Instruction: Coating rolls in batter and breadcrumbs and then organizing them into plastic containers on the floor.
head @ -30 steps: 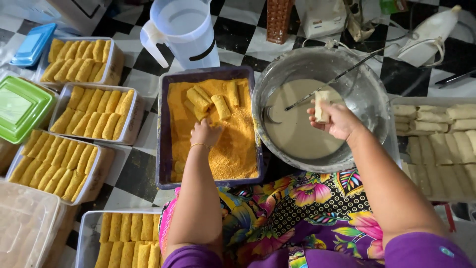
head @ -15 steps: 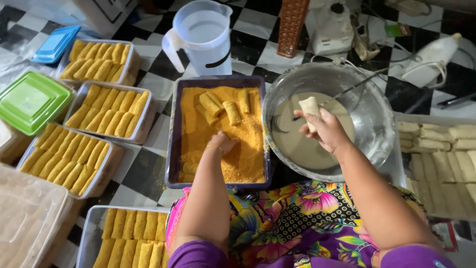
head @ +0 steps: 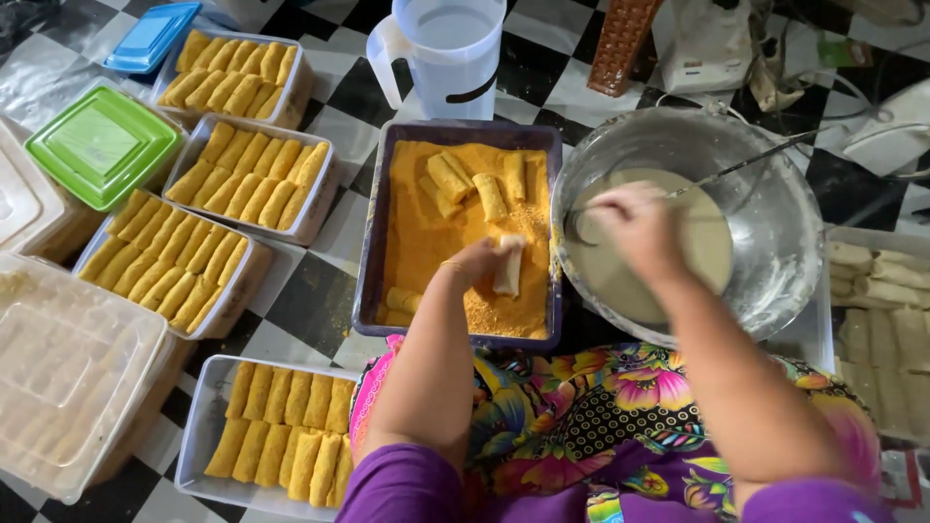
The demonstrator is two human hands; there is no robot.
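Since half a second ago, the pale roll [head: 509, 266] has passed from over the batter into the crumb tray [head: 373, 242], where the left hand [head: 477, 263] rests against it, fingers loosely curled on its side. Right hand [head: 635, 225] hovers blurred over the batter bowl [head: 785, 194]; whether its fingers are apart or together I cannot tell. Wet batter could clump the crumbs or coat unevenly if the roll is pressed too hard.
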